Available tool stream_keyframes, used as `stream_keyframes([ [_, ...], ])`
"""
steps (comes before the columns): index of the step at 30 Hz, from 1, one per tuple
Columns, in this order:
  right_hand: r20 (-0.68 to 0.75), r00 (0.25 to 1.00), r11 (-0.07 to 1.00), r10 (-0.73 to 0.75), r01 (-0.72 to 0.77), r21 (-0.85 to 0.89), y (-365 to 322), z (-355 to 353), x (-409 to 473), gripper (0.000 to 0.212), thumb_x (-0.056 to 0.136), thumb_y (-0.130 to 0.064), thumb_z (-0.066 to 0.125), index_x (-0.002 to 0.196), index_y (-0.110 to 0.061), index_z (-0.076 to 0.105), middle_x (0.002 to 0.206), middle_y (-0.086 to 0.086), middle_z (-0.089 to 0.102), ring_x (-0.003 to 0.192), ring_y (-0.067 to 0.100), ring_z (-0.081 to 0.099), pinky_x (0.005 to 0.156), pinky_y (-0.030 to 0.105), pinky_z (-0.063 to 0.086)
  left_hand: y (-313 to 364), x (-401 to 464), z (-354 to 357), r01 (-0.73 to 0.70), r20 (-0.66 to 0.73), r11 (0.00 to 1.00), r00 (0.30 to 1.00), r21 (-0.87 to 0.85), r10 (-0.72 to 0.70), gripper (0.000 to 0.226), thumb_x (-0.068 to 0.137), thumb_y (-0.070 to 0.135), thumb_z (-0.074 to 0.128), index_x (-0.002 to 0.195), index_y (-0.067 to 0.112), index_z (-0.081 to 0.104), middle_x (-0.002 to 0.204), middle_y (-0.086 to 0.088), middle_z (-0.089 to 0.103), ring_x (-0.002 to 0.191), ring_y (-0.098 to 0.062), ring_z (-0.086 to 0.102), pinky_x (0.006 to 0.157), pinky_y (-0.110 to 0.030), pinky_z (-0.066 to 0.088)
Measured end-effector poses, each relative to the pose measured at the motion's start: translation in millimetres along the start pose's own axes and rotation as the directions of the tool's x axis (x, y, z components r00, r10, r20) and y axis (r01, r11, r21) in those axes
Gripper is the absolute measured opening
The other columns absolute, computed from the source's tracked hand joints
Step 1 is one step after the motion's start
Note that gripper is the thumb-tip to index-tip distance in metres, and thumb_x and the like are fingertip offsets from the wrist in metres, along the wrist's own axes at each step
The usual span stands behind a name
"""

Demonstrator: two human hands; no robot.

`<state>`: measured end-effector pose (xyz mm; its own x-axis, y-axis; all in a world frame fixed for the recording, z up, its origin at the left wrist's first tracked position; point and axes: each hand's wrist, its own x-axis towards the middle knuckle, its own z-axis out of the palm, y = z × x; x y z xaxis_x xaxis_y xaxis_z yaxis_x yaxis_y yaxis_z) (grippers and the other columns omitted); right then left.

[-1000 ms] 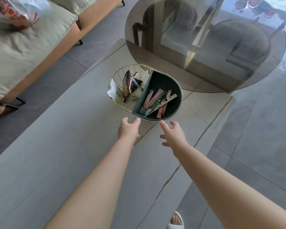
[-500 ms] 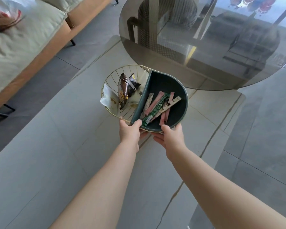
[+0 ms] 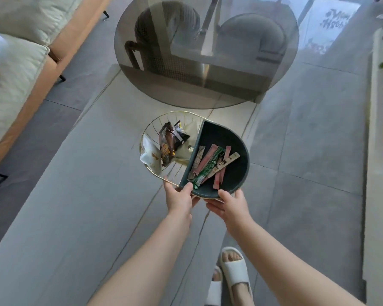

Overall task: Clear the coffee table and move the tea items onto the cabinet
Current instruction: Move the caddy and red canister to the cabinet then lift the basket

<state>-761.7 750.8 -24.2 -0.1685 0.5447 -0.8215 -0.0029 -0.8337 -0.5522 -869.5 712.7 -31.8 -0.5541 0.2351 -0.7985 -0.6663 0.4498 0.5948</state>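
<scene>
An oval snack basket (image 3: 239, 173) with a gold wire half and a dark green solid half is held above the grey stone coffee table (image 3: 75, 206). My left hand (image 3: 178, 198) grips its near rim where the wire meets the green half. My right hand (image 3: 229, 205) holds the near edge of the green half from below. Several drink-mix sticks (image 3: 210, 166) lie in the green half. Snack packets (image 3: 170, 140) lie in the wire half.
A round smoked-glass table top (image 3: 208, 51) overlaps the far end of the coffee table. A sofa with pale cushions (image 3: 13, 69) runs along the left. A white cabinet edge (image 3: 378, 151) with a plant stands at the right. My slippered feet (image 3: 232, 272) are on grey floor tiles.
Both hands reached forward, closed on the basket's near rim and lifted it toward me and to the right. The view has swung right, bringing the cabinet edge into sight.
</scene>
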Motion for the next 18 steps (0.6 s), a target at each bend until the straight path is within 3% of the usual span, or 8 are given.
stream_keyframes([
  [3, -0.058, 0.998, 0.994, -0.017, 0.023, 0.107, 1.9, -36.0, -28.1, 0.025, 0.093, -0.003, 0.043, 0.114, -0.017, 0.042, 0.109, 0.019, 0.063, 0.086, 0.033, 0.068, 0.078, 0.043, 0.056, -15.7, -35.5, 12.3, -0.01, 0.091, 1.0, 0.996, 0.018, 0.008, 0.064, 0.09, 0.003, 0.057, 0.142, 0.024, 0.028, 0.112, -0.01, 0.062, 0.093, -0.025, 0.067, 0.074, -0.038, 0.059],
  [6, -0.137, 0.99, 0.983, -0.026, 0.05, 0.179, 3.6, -73.4, -51.5, 0.02, 0.093, -0.004, 0.044, 0.109, -0.016, 0.044, 0.105, 0.017, 0.063, 0.081, 0.031, 0.068, 0.07, 0.039, 0.056, -34.4, -68.8, 28.8, -0.004, 0.174, 0.999, 0.985, 0.047, -0.005, 0.063, 0.091, 0.001, 0.054, 0.143, 0.023, 0.026, 0.102, -0.006, 0.061, 0.085, -0.023, 0.068, 0.061, -0.031, 0.059],
  [10, -0.211, 0.976, 0.958, -0.063, 0.118, 0.26, 7.7, -129.2, -78.8, 0.02, 0.092, -0.003, 0.046, 0.109, -0.014, 0.048, 0.101, 0.013, 0.065, 0.08, 0.029, 0.068, 0.065, 0.036, 0.057, -63.6, -111.8, 56.0, -0.052, 0.297, 0.991, 0.955, 0.124, 0.013, 0.066, 0.091, 0.0, 0.052, 0.143, 0.03, 0.024, 0.103, -0.004, 0.061, 0.082, -0.02, 0.066, 0.066, -0.035, 0.058],
  [13, -0.283, 0.957, 0.929, -0.068, 0.164, 0.333, 18.4, -170.6, -98.8, 0.024, 0.091, -0.002, 0.047, 0.113, -0.013, 0.048, 0.101, 0.012, 0.066, 0.078, 0.027, 0.07, 0.064, 0.036, 0.057, -90.1, -143.2, 72.8, -0.084, 0.356, 0.967, 0.935, 0.239, -0.007, 0.065, 0.091, 0.002, 0.053, 0.143, 0.028, 0.025, 0.122, -0.011, 0.058, 0.097, -0.027, 0.065, 0.081, -0.044, 0.057],
  [18, -0.389, 0.921, 0.85, -0.027, 0.226, 0.476, 42.2, -239.6, -136.5, 0.024, 0.091, 0.0, 0.047, 0.112, -0.013, 0.048, 0.097, 0.013, 0.067, 0.076, 0.028, 0.069, 0.067, 0.039, 0.058, -143.8, -193.5, 98.4, -0.126, 0.455, 0.919, 0.888, 0.375, -0.064, 0.066, 0.092, 0.001, 0.051, 0.145, 0.024, 0.021, 0.132, -0.013, 0.053, 0.099, -0.028, 0.064, 0.071, -0.037, 0.057],
])
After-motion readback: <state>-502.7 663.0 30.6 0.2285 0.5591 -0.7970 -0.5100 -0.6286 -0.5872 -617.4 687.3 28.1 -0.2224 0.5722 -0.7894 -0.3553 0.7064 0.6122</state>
